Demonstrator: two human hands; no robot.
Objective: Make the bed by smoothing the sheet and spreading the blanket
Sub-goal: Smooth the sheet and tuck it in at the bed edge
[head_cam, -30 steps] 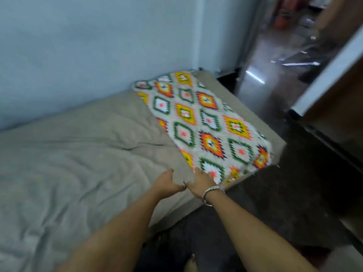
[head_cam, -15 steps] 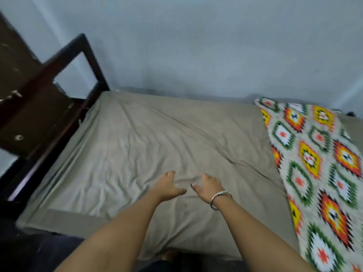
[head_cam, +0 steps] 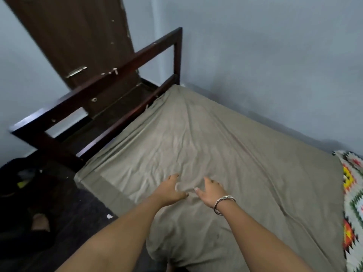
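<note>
Well, counting first: one bed, one grey-brown sheet, one patterned blanket, and my two hands over them. The sheet covers the whole mattress and is creased all over, with long folds running toward the far corner and finer wrinkles near the front edge. The blanket, with diamonds in green, orange, yellow and white, lies at the far right end of the bed on top of the sheet. Only a strip of it shows at the picture's edge.

My left hand is palm down on the sheet near the front edge, fingers straight and loosely spread, thumb stuck out to the right. It grips nothing. My right hand sits just beside it, also palm down, with fingers fanned and relaxed and the thumb pointing left toward the other thumb. It holds nothing either. A small ridge of cloth rises between the two hands. Whether the right palm presses flat or only the fingertips touch, I cannot tell.

One silver bracelet circles my right wrist. One dark wooden bed frame stands at the left end of the mattress, with one brown door behind it. A pale blue wall runs along the far side of the bed. Dark floor lies to the left below the front edge.
</note>
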